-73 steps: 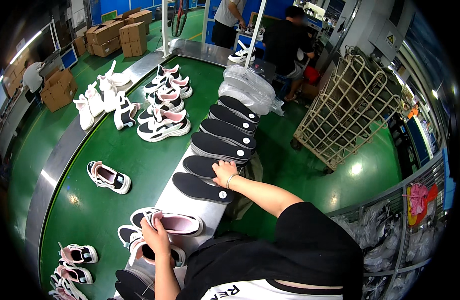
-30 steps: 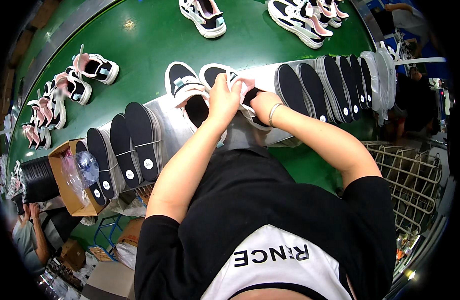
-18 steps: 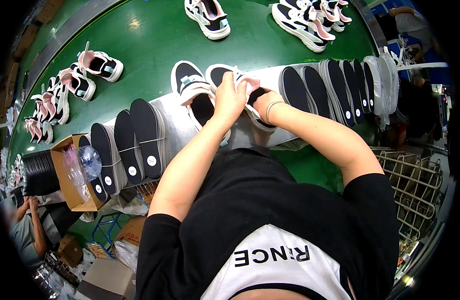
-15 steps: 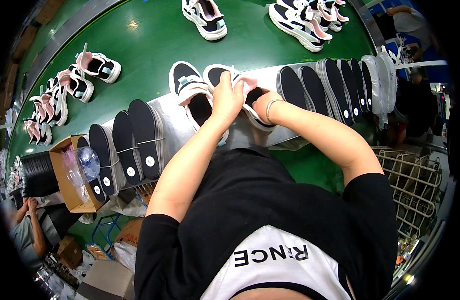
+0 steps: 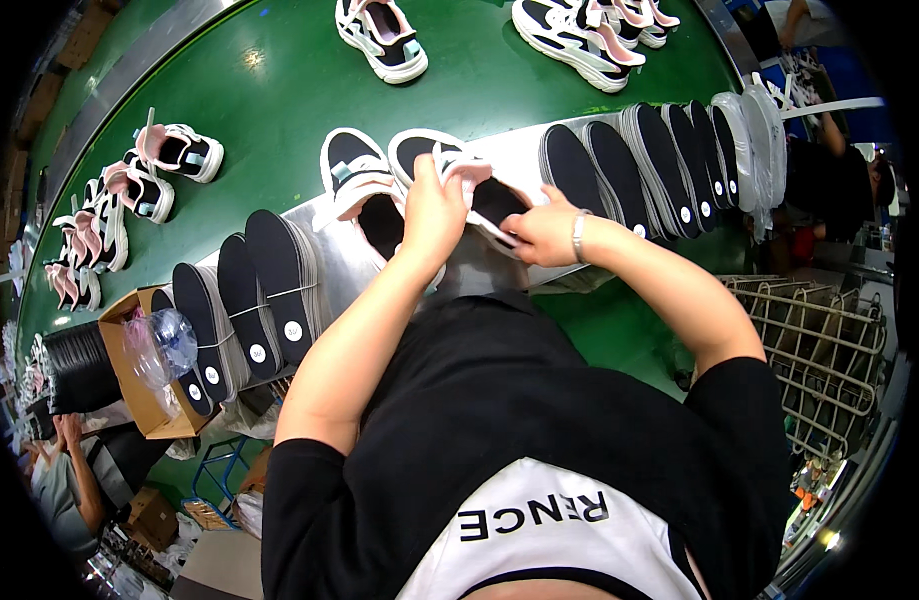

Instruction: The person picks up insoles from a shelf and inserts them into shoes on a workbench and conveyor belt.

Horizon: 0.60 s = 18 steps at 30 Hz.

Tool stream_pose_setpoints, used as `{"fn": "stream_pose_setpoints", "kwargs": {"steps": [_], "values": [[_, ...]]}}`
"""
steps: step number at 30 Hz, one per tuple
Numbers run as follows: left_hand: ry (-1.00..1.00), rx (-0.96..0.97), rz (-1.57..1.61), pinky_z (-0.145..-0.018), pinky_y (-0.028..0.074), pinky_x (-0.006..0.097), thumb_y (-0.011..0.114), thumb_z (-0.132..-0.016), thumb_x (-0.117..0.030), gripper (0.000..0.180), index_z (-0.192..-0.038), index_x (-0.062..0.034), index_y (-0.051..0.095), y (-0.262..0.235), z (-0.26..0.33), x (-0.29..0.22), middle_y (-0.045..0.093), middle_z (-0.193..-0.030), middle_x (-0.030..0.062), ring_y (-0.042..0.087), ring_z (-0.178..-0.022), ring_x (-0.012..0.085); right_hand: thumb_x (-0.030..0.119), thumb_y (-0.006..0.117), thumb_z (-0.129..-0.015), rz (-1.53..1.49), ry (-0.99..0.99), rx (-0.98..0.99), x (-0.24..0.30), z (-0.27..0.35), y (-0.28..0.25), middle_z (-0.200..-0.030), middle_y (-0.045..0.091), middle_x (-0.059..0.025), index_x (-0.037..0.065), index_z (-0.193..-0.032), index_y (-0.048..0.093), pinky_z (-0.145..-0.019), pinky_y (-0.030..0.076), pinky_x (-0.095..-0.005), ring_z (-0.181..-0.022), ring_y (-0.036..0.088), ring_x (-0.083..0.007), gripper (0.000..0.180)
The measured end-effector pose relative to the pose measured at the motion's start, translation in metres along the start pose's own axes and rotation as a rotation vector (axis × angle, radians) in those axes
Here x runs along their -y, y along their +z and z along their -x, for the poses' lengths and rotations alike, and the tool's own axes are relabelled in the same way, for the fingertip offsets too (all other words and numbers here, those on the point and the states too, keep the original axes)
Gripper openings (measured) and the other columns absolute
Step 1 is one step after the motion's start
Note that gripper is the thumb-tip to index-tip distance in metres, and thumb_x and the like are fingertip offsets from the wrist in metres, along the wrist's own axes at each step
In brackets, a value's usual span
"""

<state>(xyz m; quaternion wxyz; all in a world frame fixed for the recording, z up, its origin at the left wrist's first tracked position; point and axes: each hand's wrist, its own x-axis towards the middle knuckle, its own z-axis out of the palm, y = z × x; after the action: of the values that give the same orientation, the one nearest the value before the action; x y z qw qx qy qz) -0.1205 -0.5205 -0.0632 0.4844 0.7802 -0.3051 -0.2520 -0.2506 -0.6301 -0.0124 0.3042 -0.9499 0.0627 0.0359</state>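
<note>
**Both hands on a sneaker at the metal ledge beside the green belt**

Green conveyor belt (image 5: 279, 110): largest surface, fills upper frame, curved by the lens. A grey metal desk (image 5: 519, 160) runs along its near edge.

Wire cage cart (image 5: 829, 350): right of the person, on green floor, well apart from the hands.

Cardboard box (image 5: 139, 400): lower left, at the desk's left end; a clear plastic bag (image 5: 164, 345) sits in it.

Black insoles, standing on edge on the desk: left stack (image 5: 249, 300), at least three faces showing; right stack (image 5: 649, 160), five or more dark faces, exact count not readable.

Finished sneakers on the belt: one alone (image 5: 384, 35) top centre; a group (image 5: 589, 30) top right, count unclear; a row (image 5: 129, 190) at left, about four visible.

Work sneaker (image 5: 479, 200): white, pink and black, on the desk at centre, between the two insole stacks. A second sneaker (image 5: 359, 190) lies touching it on the left.

Left hand (image 5: 434, 210): fingers closed on the work sneaker's pink collar. Right hand (image 5: 544, 225): fingers pinched on its opening edge; bracelet (image 5: 577, 235) at the wrist. Hands hide most of the shoe's interior.
</note>
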Motion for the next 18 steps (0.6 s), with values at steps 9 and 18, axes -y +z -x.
{"fn": "stream_pose_setpoints", "kwargs": {"steps": [9, 18], "values": [[0.120, -0.044, -0.074, -0.069, 0.043, 0.041, 0.044, -0.081, -0.004, 0.023, -0.100, 0.0039, 0.035, -0.008, 0.019, 0.000, 0.054, -0.087, 0.0268, 0.054, -0.082, 0.0402, 0.018, 0.053, -0.075, 0.131, 0.017, 0.075, 0.016, 0.012, -0.018, -0.071, 0.061, -0.0094, 0.005, -0.091, 0.056, -0.094, 0.024, -0.0484, -0.073, 0.059, -0.0232, 0.021], [-0.021, 0.016, 0.060, -0.074, 0.041, 0.039, 0.053, -0.079, -0.012, 0.033, -0.101, 0.0061, 0.037, 0.001, -0.001, -0.011, 0.051, -0.092, 0.0256, 0.053, -0.087, 0.0366, 0.013, 0.053, -0.065, 0.102, 0.153, 0.227, -0.003, -0.003, 0.006, -0.075, 0.062, -0.0142, 0.005, -0.081, 0.061, -0.090, 0.031, -0.0470, -0.079, 0.059, -0.0285, 0.020]]}}
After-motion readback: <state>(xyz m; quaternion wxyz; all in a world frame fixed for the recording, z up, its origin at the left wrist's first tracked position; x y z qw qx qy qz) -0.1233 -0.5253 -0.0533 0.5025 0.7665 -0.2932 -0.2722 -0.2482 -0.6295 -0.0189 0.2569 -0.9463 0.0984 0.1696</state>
